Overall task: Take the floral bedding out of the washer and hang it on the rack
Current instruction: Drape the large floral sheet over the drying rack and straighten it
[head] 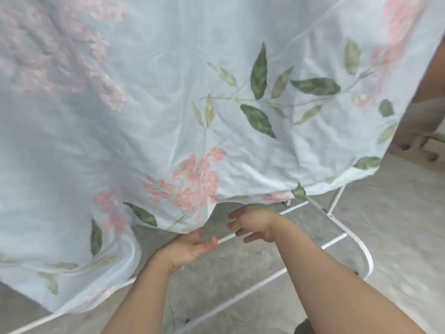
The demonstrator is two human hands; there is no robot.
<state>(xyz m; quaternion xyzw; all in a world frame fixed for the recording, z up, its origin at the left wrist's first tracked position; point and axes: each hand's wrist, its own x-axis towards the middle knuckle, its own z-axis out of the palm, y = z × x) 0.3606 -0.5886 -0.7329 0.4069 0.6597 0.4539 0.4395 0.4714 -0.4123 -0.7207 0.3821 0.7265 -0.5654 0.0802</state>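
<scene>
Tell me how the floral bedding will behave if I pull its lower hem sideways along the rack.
Probably floppy: the floral bedding hangs in soft folds, so a pull would likely bunch it rather than shift it whole. It looks thin, light shows through, so likely light unless damp. The thin white rack might shift under a hard tug.

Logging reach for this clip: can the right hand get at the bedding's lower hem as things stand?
Probably yes. The right hand is open just beneath the hem of the floral bedding, with nothing between them; the white rack bars run below, not across the way.
</scene>
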